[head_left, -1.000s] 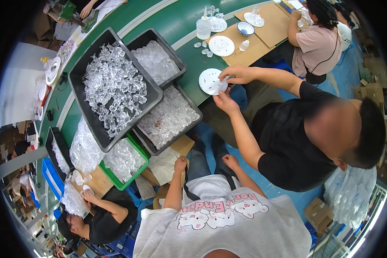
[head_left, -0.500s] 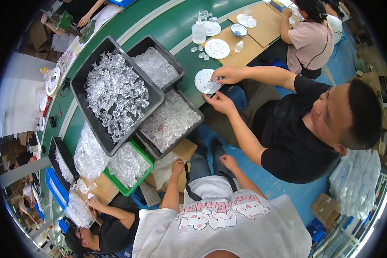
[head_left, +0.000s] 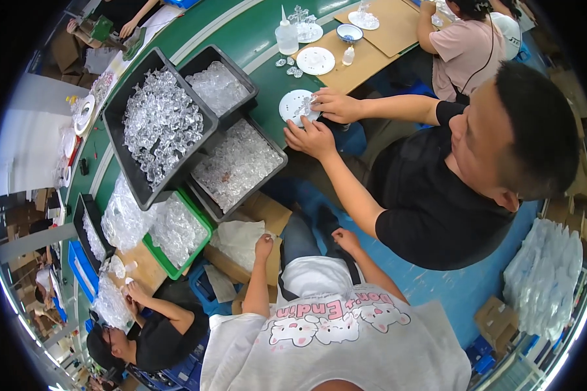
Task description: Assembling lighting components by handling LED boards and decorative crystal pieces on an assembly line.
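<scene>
While resting on dark trouser knees, left hand (head_left: 263,248) curled loosely, fingertips touching crumpled white translucent plastic sheet (head_left: 238,240) over brown cardboard box (head_left: 262,215); nothing gripped. Right hand (head_left: 346,240) half-closed, empty, on the other knee. Beyond the fingers: glossy clear faceted beads in dark rectangular plastic trays (head_left: 160,120).

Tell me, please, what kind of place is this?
Probably a small factory assembly line. Black bins full of clear plastic parts stand on a long green bench, and several people sit close along it, one pressing parts onto a white disc.
</scene>
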